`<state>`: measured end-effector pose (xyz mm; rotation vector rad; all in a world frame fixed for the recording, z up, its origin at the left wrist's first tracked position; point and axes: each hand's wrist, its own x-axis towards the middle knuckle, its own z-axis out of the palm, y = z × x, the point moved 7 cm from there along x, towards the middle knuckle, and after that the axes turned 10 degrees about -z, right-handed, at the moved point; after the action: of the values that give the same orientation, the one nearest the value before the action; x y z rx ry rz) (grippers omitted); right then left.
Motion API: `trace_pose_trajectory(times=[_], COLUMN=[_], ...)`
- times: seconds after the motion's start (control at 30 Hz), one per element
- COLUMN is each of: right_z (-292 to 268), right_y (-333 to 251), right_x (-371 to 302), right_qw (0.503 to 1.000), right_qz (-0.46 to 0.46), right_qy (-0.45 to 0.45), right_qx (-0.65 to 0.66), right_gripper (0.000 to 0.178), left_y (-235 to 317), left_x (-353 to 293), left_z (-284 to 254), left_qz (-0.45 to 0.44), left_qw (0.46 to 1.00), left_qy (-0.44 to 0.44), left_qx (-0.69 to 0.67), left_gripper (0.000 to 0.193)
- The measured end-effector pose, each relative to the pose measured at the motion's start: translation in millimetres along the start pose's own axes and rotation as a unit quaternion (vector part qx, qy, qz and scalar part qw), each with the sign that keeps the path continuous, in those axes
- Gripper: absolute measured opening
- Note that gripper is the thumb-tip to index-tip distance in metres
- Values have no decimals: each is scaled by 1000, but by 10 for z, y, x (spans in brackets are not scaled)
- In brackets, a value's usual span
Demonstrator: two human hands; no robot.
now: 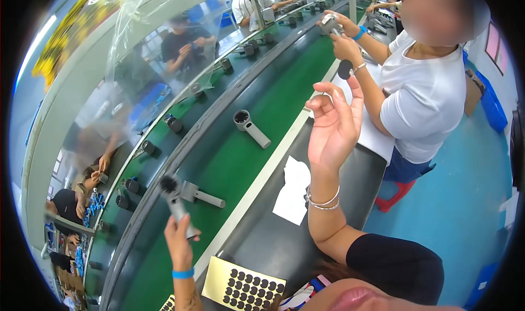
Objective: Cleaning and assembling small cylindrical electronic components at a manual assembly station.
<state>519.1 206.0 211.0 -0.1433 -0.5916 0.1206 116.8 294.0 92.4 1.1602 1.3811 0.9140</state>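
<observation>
My left hand [179, 240] is closed round the handle of a grey hair-dryer-shaped housing [176, 206], held over the green conveyor belt. Its round dark head points up and is slightly blurred. Raised on the right, my right hand [334, 130] has its palm showing and fingers bent. A black round sticker [345, 69] is at its fingertips. Beside my left hand, a second grey housing [205, 196] lies on the belt, and another grey housing [252, 129] lies farther along. Near my left forearm is a yellow sheet [240, 286] with rows of black notched round stickers.
A torn white paper [293, 190] lies on the dark worktop [257, 234]. A co-worker in a white shirt [421, 86] stands at the right, holding a grey part [331, 24]. Across the belt [219, 169], several people work behind clear plastic sheeting [158, 37] and a rail.
</observation>
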Motion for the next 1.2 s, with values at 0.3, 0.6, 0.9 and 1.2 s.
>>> trace_pose_trajectory(times=[0.3,0.6,0.9,1.2], right_z=[15,26,-7,-4], right_y=[129,193,190,161], right_x=[-107,-42,34,24], right_qw=[994,991,991,991], right_qz=[-28,-45,-5,-7], right_qy=[66,-44,-76,-77], right_qx=[-89,-120,-114,-108], right_gripper=[60,55,40,39], left_y=[-1149,-1579,-1514,-1005], left_x=[36,-181,21,-270], left_z=[-2007,-2335,-2210,-1735], left_qz=[-41,26,0,127], left_qw=[967,933,919,694], left_qy=[247,351,388,555], left_qx=[39,75,72,440], left_gripper=[22,32,38,65])
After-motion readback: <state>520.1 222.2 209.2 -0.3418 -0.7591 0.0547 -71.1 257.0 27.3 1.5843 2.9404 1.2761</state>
